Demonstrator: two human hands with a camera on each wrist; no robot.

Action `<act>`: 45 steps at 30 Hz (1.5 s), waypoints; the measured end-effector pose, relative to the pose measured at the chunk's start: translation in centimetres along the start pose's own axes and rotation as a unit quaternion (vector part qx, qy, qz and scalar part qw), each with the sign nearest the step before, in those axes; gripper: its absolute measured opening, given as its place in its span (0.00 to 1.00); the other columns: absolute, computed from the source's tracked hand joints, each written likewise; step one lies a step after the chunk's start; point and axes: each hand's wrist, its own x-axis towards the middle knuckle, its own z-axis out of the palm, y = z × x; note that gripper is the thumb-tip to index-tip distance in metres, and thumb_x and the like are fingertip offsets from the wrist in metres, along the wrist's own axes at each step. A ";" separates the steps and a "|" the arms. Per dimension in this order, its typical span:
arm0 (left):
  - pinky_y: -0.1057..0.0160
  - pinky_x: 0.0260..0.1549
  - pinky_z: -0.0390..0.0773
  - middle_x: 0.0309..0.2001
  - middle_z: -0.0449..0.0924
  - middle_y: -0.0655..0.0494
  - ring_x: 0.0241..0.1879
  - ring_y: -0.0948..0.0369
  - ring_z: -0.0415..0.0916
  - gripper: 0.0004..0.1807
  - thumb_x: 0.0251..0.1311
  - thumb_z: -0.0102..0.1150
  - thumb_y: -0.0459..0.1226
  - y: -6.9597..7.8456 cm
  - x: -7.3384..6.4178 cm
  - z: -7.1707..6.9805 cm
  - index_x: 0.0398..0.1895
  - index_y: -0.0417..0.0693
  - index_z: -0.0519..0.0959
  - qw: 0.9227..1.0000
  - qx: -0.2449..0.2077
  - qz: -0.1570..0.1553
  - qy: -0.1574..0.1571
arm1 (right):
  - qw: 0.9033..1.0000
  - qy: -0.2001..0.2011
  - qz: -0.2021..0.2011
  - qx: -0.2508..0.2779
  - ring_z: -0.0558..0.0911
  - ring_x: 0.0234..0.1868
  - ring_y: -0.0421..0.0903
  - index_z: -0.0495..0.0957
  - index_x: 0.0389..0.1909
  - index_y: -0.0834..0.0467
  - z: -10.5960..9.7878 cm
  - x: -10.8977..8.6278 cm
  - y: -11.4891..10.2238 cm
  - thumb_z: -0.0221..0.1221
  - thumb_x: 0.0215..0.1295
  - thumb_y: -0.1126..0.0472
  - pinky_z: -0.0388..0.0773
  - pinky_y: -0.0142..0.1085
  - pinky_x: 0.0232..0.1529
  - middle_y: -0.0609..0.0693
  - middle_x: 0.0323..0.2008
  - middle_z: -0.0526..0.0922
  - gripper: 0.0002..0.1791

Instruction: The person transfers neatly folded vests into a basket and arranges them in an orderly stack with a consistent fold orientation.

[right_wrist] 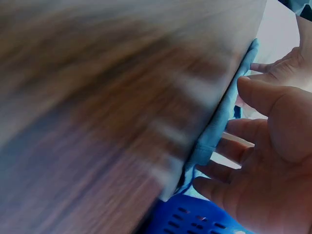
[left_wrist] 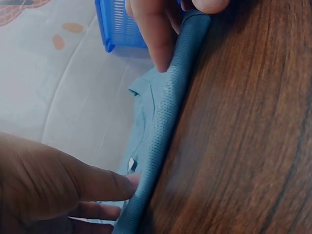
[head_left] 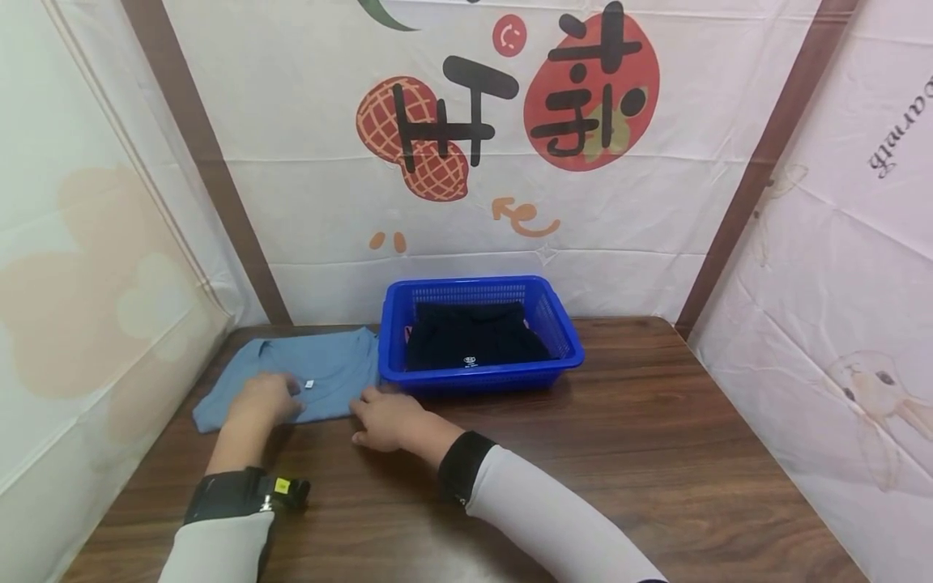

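A folded light-blue shirt (head_left: 328, 356) lies flat on the table's left side, with a small white tag near its neckline. My left hand (head_left: 266, 397) is over its near edge; in the left wrist view the thumb (left_wrist: 114, 185) lies along the folded ribbed edge. At the near right corner of the shirt is my right hand (head_left: 389, 417). Its fingers (right_wrist: 239, 127) are spread and fairly straight, with fingertips right at the cloth in the right wrist view.
A blue plastic basket (head_left: 481, 378) stands beside the shirt at the back of the table, a folded black garment (head_left: 474, 336) inside. The brown wood-grain table (head_left: 641, 453) extends right and toward me. Printed white fabric walls (head_left: 291, 202) enclose the back and sides.
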 end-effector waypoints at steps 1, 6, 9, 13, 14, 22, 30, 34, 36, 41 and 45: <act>0.31 0.50 0.74 0.57 0.71 0.25 0.59 0.29 0.67 0.29 0.62 0.68 0.43 0.1 -0.1 -0.1 0.60 0.33 0.75 1.000 0.002 -0.002 -0.002 | 1.000 -0.001 0.000 -0.004 0.72 0.67 0.40 0.63 0.77 0.41 -0.1 0.0 -0.1 0.53 0.74 0.36 0.77 0.36 0.59 0.41 0.69 0.69 0.35; 0.28 0.54 0.70 0.59 0.68 0.22 0.61 0.26 0.63 0.35 0.62 0.69 0.45 0.2 -0.2 -0.3 0.64 0.29 0.71 1.000 0.009 -0.008 -0.008 | 1.000 -0.005 0.012 -0.014 0.72 0.65 0.42 0.67 0.75 0.41 -0.5 0.1 -0.8 0.52 0.75 0.37 0.77 0.38 0.59 0.41 0.65 0.71 0.31; 0.26 0.55 0.67 0.60 0.67 0.22 0.62 0.25 0.60 0.36 0.62 0.68 0.47 0.0 -0.2 -0.3 0.64 0.29 0.71 1.000 0.010 -0.012 -0.014 | 1.000 -0.016 0.019 -0.016 0.71 0.64 0.41 0.70 0.73 0.42 -0.7 0.2 -1.0 0.51 0.76 0.38 0.76 0.39 0.61 0.42 0.63 0.70 0.29; 0.25 0.56 0.65 0.61 0.64 0.21 0.62 0.23 0.57 0.37 0.62 0.68 0.48 -0.4 -0.3 -0.3 0.65 0.31 0.72 1.000 0.002 -0.014 -0.017 | 0.999 -0.024 0.017 -0.015 0.70 0.61 0.40 0.75 0.68 0.44 -0.7 0.4 -1.2 0.50 0.78 0.40 0.76 0.37 0.58 0.43 0.60 0.68 0.25; 0.25 0.55 0.65 0.61 0.64 0.21 0.62 0.23 0.57 0.38 0.61 0.69 0.49 -0.5 -0.3 -0.3 0.66 0.31 0.72 1.000 -0.001 -0.015 -0.017 | 0.999 -0.025 0.015 -0.013 0.69 0.59 0.40 0.76 0.67 0.45 -0.7 0.5 -1.2 0.50 0.78 0.41 0.76 0.36 0.56 0.43 0.59 0.68 0.24; 0.26 0.52 0.68 0.62 0.58 0.20 0.60 0.21 0.55 0.37 0.61 0.69 0.47 -0.4 -0.5 -0.5 0.65 0.31 0.72 0.999 -0.017 -0.018 -0.026 | 0.999 -0.048 -0.015 0.017 0.57 0.79 0.40 0.73 0.71 0.47 -0.4 1.1 -0.3 0.46 0.81 0.47 0.61 0.34 0.75 0.45 0.80 0.54 0.23; 0.25 0.52 0.67 0.58 0.64 0.19 0.58 0.18 0.58 0.36 0.57 0.73 0.46 0.0 -0.9 -1.5 0.60 0.29 0.74 0.999 0.016 0.000 -0.048 | 0.998 -0.029 -0.051 0.008 0.63 0.77 0.39 0.76 0.67 0.42 -0.5 0.8 0.3 0.48 0.80 0.50 0.62 0.31 0.73 0.43 0.77 0.63 0.20; 0.25 0.50 0.69 0.58 0.63 0.19 0.57 0.17 0.58 0.35 0.55 0.74 0.46 0.4 -0.9 -1.7 0.59 0.30 0.75 0.998 0.015 -0.002 -0.059 | 0.998 -0.026 -0.053 0.010 0.64 0.76 0.39 0.77 0.67 0.42 -0.8 0.2 0.4 0.51 0.78 0.50 0.64 0.32 0.73 0.42 0.75 0.65 0.20; 0.26 0.48 0.71 0.58 0.63 0.19 0.57 0.18 0.58 0.35 0.55 0.75 0.45 0.5 -1.0 -1.8 0.59 0.31 0.75 0.998 0.012 -0.007 -0.066 | 0.998 -0.026 -0.054 0.013 0.65 0.75 0.40 0.77 0.66 0.42 -0.9 -0.1 0.3 0.53 0.77 0.50 0.65 0.33 0.72 0.41 0.74 0.66 0.20; 0.29 0.47 0.72 0.56 0.63 0.20 0.55 0.20 0.61 0.35 0.55 0.75 0.45 0.8 -1.6 -2.0 0.58 0.31 0.74 0.997 0.019 -0.004 -0.072 | 0.998 -0.028 -0.058 0.021 0.66 0.74 0.39 0.78 0.66 0.40 -0.9 -0.6 0.3 0.55 0.76 0.50 0.68 0.34 0.71 0.40 0.73 0.68 0.20; 0.31 0.46 0.72 0.54 0.64 0.21 0.53 0.21 0.63 0.34 0.54 0.76 0.46 0.9 -2.3 -2.1 0.56 0.31 0.75 0.997 0.031 0.001 -0.074 | 0.997 -0.031 -0.063 0.028 0.67 0.73 0.38 0.78 0.66 0.39 -1.0 -0.9 0.1 0.56 0.75 0.51 0.68 0.33 0.69 0.39 0.72 0.69 0.20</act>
